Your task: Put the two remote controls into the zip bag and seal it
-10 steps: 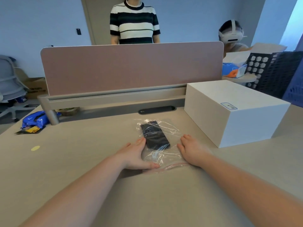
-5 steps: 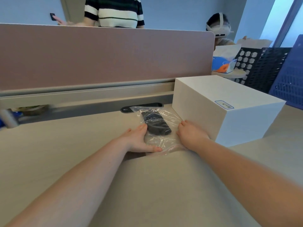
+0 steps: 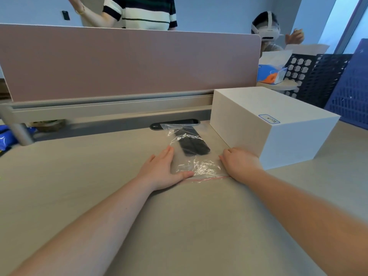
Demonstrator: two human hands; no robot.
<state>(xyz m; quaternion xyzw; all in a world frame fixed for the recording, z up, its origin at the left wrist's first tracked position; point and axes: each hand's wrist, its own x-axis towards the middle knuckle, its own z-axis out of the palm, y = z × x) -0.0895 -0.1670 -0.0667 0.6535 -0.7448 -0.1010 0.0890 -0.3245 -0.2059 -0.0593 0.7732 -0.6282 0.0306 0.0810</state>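
Note:
The clear zip bag (image 3: 199,168) lies flat on the beige desk, its red zip strip (image 3: 209,178) toward me. Two black remote controls (image 3: 192,144) lie side by side inside it, at the far half. My left hand (image 3: 161,170) rests at the bag's left edge with the thumb pressed on the near left corner by the strip. My right hand (image 3: 239,162) holds the bag's right edge, fingers curled down onto it. Whether the strip is pressed closed along its length cannot be told.
A large white box (image 3: 274,124) stands right beside my right hand. A pink divider panel (image 3: 129,62) and a black cable grommet (image 3: 155,126) lie just beyond the bag. A blue packet (image 3: 6,138) lies far left, dark crates (image 3: 318,76) far right. Two persons are behind the divider.
The bag has slid away from me with both hands on it; its far end now reaches the cable grommet. The camera has moved closer and lower.

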